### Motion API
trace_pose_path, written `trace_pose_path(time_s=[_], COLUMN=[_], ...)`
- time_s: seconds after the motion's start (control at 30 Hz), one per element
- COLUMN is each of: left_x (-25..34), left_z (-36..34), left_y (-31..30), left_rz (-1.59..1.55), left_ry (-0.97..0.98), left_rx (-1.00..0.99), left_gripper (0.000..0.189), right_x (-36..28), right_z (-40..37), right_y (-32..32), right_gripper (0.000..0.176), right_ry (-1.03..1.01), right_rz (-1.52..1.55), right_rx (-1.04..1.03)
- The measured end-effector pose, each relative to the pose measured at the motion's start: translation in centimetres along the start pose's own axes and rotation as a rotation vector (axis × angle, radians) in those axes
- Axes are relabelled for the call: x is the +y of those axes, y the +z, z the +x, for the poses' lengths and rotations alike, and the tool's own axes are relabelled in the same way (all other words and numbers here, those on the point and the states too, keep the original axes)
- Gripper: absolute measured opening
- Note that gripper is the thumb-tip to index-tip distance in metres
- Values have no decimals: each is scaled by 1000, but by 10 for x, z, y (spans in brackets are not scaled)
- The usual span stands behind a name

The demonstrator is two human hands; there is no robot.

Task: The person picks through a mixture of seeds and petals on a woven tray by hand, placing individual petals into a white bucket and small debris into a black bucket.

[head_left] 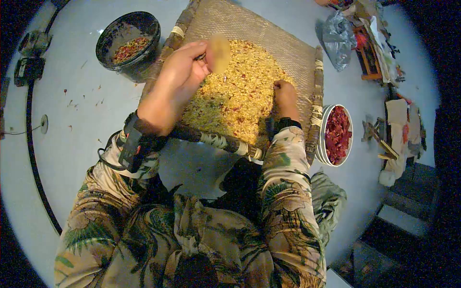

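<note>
Seeds (235,98), yellow flecked with red, lie heaped on one woven tray (269,29) on the floor. Over the tray's left edge the left hand (175,84) hangs raised, fingers bunched together. The right hand (285,96) rests on the heap, fingers curled down, tips hidden; I cannot tell their grip. Two bowls of red pieces flank the tray: black bowl (102,43) upper left, white bowl (322,126) right.
</note>
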State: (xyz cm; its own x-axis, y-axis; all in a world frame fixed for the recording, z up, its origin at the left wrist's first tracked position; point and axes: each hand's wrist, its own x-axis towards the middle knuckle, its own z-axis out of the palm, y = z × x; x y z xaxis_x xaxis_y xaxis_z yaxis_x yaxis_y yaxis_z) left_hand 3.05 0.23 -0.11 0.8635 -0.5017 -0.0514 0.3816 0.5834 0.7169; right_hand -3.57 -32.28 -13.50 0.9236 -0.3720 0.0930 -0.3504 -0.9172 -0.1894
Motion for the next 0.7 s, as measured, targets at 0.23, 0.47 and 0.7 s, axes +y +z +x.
trace_pose_path(time_s=[0.23,0.47,0.7], left_x=[-2,-1,-6], left_z=[2,-8,-19], left_y=[-2,3,3], left_rz=[-217,-174,130], left_ry=[-63,-15,122], left_rx=[63,26,-101], left_gripper=[9,9,11], right_x=[-9,-43,-70], right_z=[0,8,5], right_y=[-10,-45,-41], right_gripper=[21,19,18], right_ry=[22,6,-80], right_rz=[142,368,717], right_rx=[45,-57,-205])
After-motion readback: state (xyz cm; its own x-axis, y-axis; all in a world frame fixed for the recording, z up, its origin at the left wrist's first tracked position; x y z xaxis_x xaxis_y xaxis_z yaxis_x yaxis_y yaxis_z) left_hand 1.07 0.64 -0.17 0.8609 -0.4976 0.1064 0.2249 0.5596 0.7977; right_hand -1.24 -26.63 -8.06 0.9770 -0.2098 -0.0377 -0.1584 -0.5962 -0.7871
